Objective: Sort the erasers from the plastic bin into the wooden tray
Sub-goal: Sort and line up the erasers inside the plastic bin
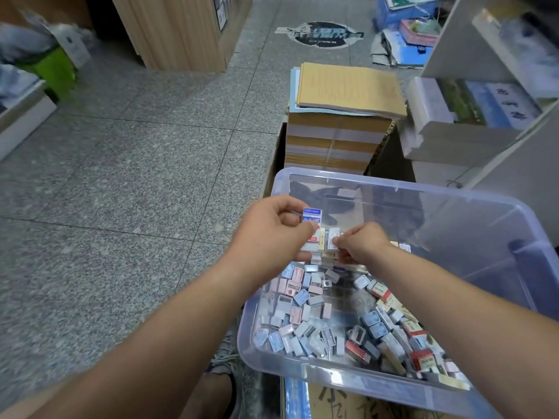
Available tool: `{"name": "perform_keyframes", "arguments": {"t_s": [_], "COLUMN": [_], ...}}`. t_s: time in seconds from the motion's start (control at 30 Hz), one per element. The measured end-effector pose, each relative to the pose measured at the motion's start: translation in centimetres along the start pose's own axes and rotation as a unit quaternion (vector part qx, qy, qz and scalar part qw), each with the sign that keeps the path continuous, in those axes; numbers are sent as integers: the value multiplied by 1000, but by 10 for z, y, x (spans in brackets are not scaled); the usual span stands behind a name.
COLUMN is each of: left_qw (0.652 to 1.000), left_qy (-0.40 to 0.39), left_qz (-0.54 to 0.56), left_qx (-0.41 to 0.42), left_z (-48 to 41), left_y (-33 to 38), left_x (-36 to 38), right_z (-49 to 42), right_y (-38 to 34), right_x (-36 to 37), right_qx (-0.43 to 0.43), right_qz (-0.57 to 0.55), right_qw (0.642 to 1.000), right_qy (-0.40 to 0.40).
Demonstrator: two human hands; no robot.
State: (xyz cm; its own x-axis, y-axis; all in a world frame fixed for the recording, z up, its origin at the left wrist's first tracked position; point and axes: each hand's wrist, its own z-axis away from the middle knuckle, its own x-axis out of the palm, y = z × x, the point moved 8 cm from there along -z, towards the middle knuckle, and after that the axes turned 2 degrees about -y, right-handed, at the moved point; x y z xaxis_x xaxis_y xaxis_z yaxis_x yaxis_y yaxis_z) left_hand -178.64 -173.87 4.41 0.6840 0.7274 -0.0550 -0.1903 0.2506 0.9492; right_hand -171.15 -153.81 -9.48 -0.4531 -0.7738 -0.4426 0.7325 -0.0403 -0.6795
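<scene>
A clear plastic bin [514,225] sits in front of me, its near half filled with several small erasers [305,322] in blue, pink, grey and red wrappers. My left hand [269,234] hovers over the bin's left rim and holds a stack of erasers [313,220], the top one white with a blue label. My right hand [360,243] is just to its right, fingers pinched on a white eraser [332,238] beside that stack. No wooden tray is visible.
A tall pile of yellow-brown paper pads [341,116] stands just behind the bin. A white shelf with packaged goods [472,110] rises at the right. Grey tiled floor [136,176] spreads to the left, with a wooden cabinet [181,28] at the back. My shoe [223,358] is below the bin.
</scene>
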Motion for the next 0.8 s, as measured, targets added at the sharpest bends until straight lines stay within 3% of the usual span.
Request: {"name": "perform_keyframes", "arguments": {"t_s": [0.3,0.37,0.43,0.57,0.7,0.8], "left_qw": [999,999,999,998,995,946], "left_qy": [5,10,18,21,51,157], "left_qz": [-34,-39,-49,-50,-73,-247], "left_qx": [7,7,4,11,42,138], "left_z": [-3,-4,-3,0,1,5], "left_y": [2,3,3,7,10,26], "left_x": [4,5,6,8,1,-21], "right_z": [16,42,76,119,110,67], "right_y": [-6,-24,-45,-65,-54,-17], "right_x": [-14,-10,-3,-1,-10,-26], "right_qx": [-49,-78,-99,-166,-164,-87], "right_qz": [55,-46,-150,-181,-158,-88], "right_qw": [997,994,969,933,949,987], "right_qy": [22,-60,-171,-262,-219,-103]}}
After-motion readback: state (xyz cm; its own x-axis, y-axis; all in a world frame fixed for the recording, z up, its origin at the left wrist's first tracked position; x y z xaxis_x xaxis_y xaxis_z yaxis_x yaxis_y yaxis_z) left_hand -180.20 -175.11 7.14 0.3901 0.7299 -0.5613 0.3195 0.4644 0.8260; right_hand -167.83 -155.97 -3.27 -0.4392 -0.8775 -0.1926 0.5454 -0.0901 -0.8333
